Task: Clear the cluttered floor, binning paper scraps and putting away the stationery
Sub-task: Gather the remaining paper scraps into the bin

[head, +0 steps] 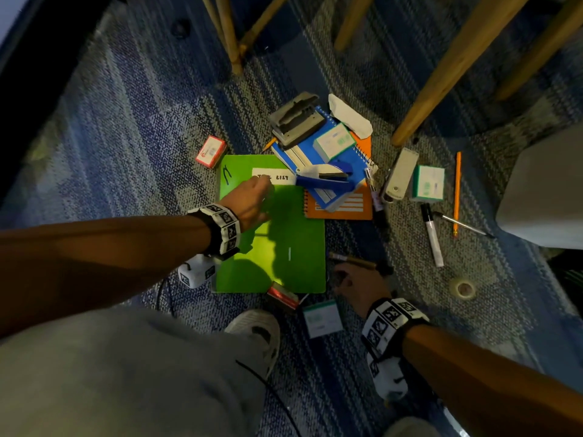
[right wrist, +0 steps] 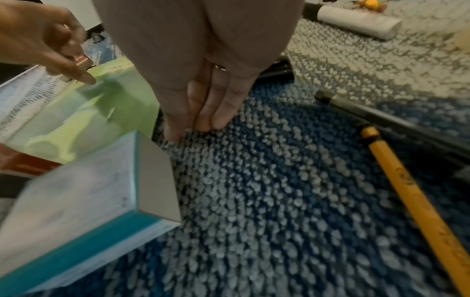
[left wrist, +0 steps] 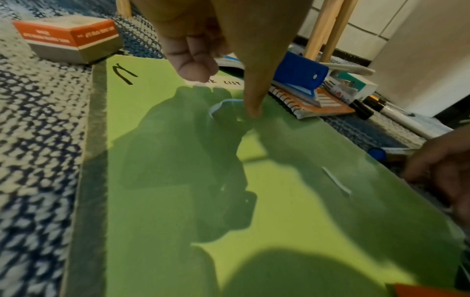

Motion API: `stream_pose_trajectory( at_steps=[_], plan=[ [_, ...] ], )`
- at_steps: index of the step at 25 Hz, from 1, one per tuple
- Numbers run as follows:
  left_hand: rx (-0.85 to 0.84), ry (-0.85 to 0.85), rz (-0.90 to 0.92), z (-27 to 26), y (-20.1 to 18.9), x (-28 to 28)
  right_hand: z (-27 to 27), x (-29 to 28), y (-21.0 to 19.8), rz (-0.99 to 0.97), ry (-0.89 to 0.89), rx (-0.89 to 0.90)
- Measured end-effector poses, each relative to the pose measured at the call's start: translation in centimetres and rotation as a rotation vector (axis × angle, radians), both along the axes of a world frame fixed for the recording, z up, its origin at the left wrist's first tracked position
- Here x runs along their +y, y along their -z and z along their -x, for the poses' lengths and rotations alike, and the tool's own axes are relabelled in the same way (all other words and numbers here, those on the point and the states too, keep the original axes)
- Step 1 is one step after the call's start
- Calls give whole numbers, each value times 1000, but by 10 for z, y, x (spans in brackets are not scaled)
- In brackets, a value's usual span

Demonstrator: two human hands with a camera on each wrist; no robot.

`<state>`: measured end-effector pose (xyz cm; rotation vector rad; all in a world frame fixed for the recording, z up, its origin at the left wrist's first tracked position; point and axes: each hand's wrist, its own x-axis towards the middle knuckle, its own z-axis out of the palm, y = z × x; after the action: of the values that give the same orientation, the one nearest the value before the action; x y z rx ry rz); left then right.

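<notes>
A green folder lies flat on the carpet, with a white "list" label near its far edge. My left hand hovers over the folder just below that label, its fingers curled and its thumb pointing down. A small curled paper scrap lies on the folder between thumb and fingers, which stand apart. My right hand rests with straight fingertips on the carpet by the folder's near right corner, holding nothing.
Beyond the folder, a hole punch, blue stapler, boxes and crumpled paper lie on stacked notebooks. A white stapler, marker, pencil and tape roll lie right. A teal box sits near my right hand. Wooden chair legs stand behind.
</notes>
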<state>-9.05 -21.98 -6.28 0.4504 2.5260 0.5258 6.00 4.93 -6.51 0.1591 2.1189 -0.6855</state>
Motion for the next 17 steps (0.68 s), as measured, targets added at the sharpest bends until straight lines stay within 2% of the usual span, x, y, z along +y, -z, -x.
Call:
stream_pose_trajectory(
  at_steps=[2, 4, 8, 10, 11, 12, 13, 14, 15, 16, 17],
  plan=[
    [-8, -11, 138, 5, 3, 3, 2, -1, 5, 31, 2, 1],
    [-36, 93, 237, 9, 7, 4, 2, -3, 11, 57, -26, 17],
    [-138, 339, 408, 16, 4, 3, 8, -6, 14, -51, -311, 53],
    [-79, 482, 398, 12, 9, 2, 10, -6, 15, -55, -325, 68],
    [-2, 623, 328, 8, 10, 2, 10, -4, 17, -40, -310, 93],
    [177, 729, 239, 1, 11, 5, 8, -3, 16, -25, -286, 114],
    [261, 745, 162, -9, 17, 6, 4, -1, 16, -9, -276, 141],
    [218, 784, 89, -19, 24, 12, 1, 0, 14, -2, -293, 156],
    [230, 919, 98, -32, 28, 19, -4, 1, 12, 17, -323, 164],
    [194, 1095, 226, -44, 31, 27, -8, 2, 8, 46, -349, 165],
    [225, 1149, 317, -51, 30, 33, -12, 2, 5, 83, -373, 162]
  ],
)
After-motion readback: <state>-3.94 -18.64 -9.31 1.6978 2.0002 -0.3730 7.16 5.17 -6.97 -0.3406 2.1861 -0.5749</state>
